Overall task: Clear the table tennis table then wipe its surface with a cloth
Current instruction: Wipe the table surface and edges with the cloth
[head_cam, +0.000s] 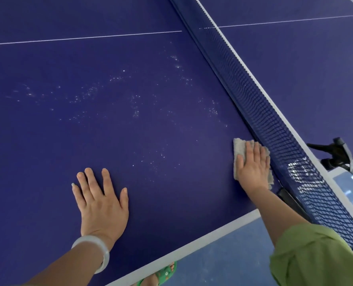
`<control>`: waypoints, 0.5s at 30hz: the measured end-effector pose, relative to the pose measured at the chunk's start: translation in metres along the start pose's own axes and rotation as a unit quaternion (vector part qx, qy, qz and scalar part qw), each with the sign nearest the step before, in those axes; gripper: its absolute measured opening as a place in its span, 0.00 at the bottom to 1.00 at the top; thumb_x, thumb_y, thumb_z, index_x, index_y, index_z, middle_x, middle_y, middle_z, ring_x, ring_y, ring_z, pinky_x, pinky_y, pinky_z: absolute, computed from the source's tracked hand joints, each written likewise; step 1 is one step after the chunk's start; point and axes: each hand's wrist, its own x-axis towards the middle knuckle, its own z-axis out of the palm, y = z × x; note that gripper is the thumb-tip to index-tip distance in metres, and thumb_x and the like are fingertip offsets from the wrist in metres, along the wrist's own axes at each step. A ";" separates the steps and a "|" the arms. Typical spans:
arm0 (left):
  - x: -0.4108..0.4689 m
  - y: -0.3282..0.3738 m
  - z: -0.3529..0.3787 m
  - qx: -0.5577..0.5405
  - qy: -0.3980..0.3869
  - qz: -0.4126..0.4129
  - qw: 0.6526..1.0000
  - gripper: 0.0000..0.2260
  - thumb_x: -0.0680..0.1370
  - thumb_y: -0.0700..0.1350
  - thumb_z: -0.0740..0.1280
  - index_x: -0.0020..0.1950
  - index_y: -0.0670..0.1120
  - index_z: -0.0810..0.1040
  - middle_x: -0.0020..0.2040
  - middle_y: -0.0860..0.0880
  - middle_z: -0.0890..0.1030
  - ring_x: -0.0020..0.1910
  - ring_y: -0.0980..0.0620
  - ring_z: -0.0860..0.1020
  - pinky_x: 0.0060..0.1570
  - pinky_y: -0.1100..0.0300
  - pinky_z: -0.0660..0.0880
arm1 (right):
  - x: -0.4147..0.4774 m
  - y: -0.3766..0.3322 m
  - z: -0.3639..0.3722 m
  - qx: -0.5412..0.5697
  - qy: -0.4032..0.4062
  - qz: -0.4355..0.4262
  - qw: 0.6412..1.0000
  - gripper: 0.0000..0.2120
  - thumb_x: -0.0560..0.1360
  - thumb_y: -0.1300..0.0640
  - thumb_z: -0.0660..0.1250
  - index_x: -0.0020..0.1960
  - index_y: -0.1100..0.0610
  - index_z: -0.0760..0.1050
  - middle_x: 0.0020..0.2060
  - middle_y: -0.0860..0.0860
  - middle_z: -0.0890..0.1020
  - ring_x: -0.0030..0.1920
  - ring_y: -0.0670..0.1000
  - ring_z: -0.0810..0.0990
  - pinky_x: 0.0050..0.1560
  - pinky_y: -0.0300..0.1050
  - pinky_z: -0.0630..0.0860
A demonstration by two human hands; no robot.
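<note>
The dark blue table tennis table (130,58) fills most of the view, with pale specks and smears scattered over its near half. My right hand (253,164) lies flat, fingers straight, pressing a small grey cloth (238,145) onto the surface right beside the foot of the net (254,104). My left hand (101,200) rests flat on the table near the front edge, fingers spread, holding nothing. A pale bangle sits on that wrist.
The blue net runs diagonally from top centre to bottom right, with a white top band. Its black clamp (336,155) sticks out past the table's side edge. The white edge line (192,244) borders a blue floor, where a green sandal (165,273) shows.
</note>
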 end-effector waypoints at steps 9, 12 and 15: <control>-0.001 -0.001 0.002 -0.013 0.009 0.004 1.000 0.33 0.79 0.58 0.47 0.77 0.36 0.59 0.76 0.29 0.55 0.77 0.31 0.51 0.75 0.35 0.48 | -0.037 -0.037 0.013 -0.038 -0.008 -0.168 0.985 0.29 0.83 0.43 0.42 0.81 0.50 0.44 0.80 0.49 0.44 0.79 0.49 0.37 0.77 0.49 0.34; 0.000 -0.002 0.004 -0.016 0.014 0.008 1.000 0.34 0.79 0.58 0.47 0.77 0.36 0.60 0.75 0.29 0.56 0.76 0.30 0.51 0.75 0.35 0.48 | -0.047 -0.008 0.014 -0.068 0.018 -0.038 0.997 0.30 0.83 0.43 0.43 0.81 0.53 0.44 0.80 0.53 0.46 0.79 0.54 0.40 0.78 0.54 0.35; 0.000 -0.002 0.005 -0.016 0.015 0.007 1.000 0.34 0.79 0.58 0.47 0.77 0.36 0.59 0.75 0.29 0.55 0.77 0.31 0.50 0.75 0.35 0.47 | -0.040 0.009 0.007 -0.074 0.003 0.051 0.996 0.31 0.83 0.43 0.43 0.81 0.55 0.42 0.80 0.59 0.46 0.79 0.59 0.42 0.77 0.58 0.36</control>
